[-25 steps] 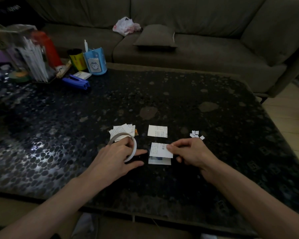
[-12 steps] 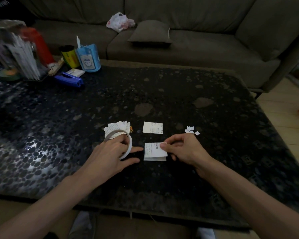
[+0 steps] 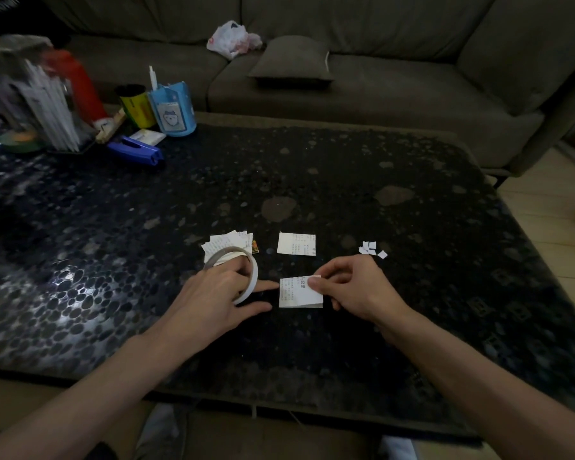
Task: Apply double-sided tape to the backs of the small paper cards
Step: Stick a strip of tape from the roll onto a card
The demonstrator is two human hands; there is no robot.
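Paper card [image 3: 296, 293], white, printed, hand-pinched [image 3: 352, 287]

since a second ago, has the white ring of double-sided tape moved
No, the tape ring holds its spot left of the lone white card, held by the left hand.

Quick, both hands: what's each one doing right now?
Left hand: holds the tape roll, fingers through it.
Right hand: pinches the near paper card.
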